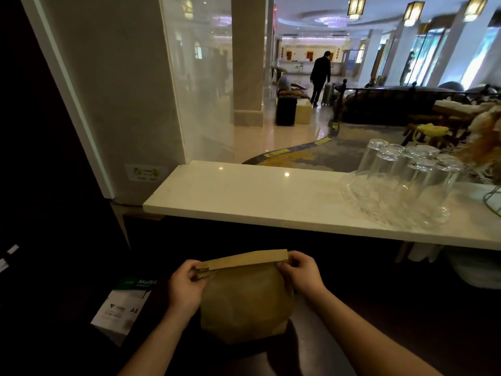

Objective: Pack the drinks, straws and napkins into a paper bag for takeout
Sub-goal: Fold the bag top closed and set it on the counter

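A brown paper bag (245,299) stands upright on the dark lower counter in front of me, bulging, with its top folded over flat. My left hand (187,287) pinches the left end of the folded top. My right hand (299,272) pinches the right end. Whatever is inside the bag is hidden; no drinks, straws or napkins show.
A white stone counter (244,196) runs above and behind the bag. Several upturned clear glasses (406,180) stand on a glass tray at its right. A ream of A4 paper (122,308) lies to the bag's left. A person walks far off in the lobby.
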`<state>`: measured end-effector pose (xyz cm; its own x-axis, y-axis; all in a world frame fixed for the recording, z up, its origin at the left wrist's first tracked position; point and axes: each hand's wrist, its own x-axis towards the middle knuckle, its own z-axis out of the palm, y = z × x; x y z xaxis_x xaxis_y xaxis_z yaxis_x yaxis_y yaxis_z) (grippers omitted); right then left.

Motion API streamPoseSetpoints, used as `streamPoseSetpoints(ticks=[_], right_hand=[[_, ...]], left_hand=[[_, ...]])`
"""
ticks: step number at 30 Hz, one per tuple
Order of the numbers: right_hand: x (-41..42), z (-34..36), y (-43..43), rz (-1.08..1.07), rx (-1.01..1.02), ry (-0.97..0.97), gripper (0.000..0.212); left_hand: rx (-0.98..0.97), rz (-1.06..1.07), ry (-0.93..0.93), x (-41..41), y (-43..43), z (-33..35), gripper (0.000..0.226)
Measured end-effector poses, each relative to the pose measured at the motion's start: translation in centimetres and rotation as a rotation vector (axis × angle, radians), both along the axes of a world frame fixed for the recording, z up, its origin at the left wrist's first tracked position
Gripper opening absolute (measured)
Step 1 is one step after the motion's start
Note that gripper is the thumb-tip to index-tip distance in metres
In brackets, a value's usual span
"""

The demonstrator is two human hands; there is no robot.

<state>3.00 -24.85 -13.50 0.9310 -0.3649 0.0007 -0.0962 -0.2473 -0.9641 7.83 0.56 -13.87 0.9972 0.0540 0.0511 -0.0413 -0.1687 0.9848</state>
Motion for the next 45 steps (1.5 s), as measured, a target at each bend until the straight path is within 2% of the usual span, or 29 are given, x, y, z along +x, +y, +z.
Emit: streamPoseSetpoints(ticks=[3, 5, 7, 11, 15, 19, 22, 24, 27, 29, 31, 35, 41, 45], right_hand=[[0.3, -0.5, -0.2, -0.012, 0.106, 0.001, 0.008], [0.2, -0.6, -0.2, -0.016, 0.18, 0.001, 0.009], [0.0, -0.6, -0.2, -0.013, 0.248, 0.0, 0.009], [-0.2, -0.6, -0.3, 0.005, 0.289, 0.008, 0.011], [-0.5, -0.4, -0.6, 0.014, 0.29, 0.013, 0.011], [-1.1, 0.1, -1.3, 0.049, 0.271, 0.036, 0.016], [-1.4, 0.4, -2.0, 0.094, 0.315, -0.032, 0.033], [-1.4, 0.8, -2.1, 0.131, 0.186, -0.062, 0.036], [-0.5, 1.5, -1.9, 0.138, -0.371, -0.079, 0.026], [-0.1, 2.1, -1.8, 0.104, -0.575, -0.115, 0.012], [0.1, 2.6, -2.0, 0.081, -0.638, -0.119, 0.008], [0.0, 3.1, -2.1, 0.106, -0.671, -0.092, 0.008], [0.2, 4.4, -1.4, 0.281, -0.795, -0.081, 0.021], [0.4, 4.7, -1.3, 0.302, -0.908, -0.096, 0.019]], left_hand=[[0.094, -0.03, -0.028, -0.3, 0.8, 0.2, 0.036], [0.211, -0.136, -0.094, -0.8, 1.5, 0.5, 0.061], [0.353, -0.249, -0.196, -1.2, 1.9, 1.3, 0.069], [0.636, -0.313, -0.261, -0.8, -0.2, 4.1, 0.04], [1.031, -0.301, -0.291, -0.1, -2.6, 5.2, 0.045], [1.012, -0.275, -0.334, -0.1, -2.8, 4.7, 0.025], [0.969, -0.237, -0.347, -0.2, -2.5, 4.3, 0.013], [0.966, -0.217, -0.346, -0.1, -2.4, 4.2, 0.012], [0.994, -0.212, -0.337, 0.1, -2.7, 4.1, 0.013], [1.017, -0.212, -0.34, 0.0, -3.1, 4.1, 0.013], [1.053, -0.2, -0.372, -0.2, -3.6, 4.2, 0.01], [1.055, -0.313, -0.409, -0.6, -6.3, 5.4, 0.037], [1.122, -0.367, -0.406, -1.1, -10.0, 6.2, 0.023], [1.178, -0.375, -0.427, -1.0, -10.6, 6.1, 0.018]])
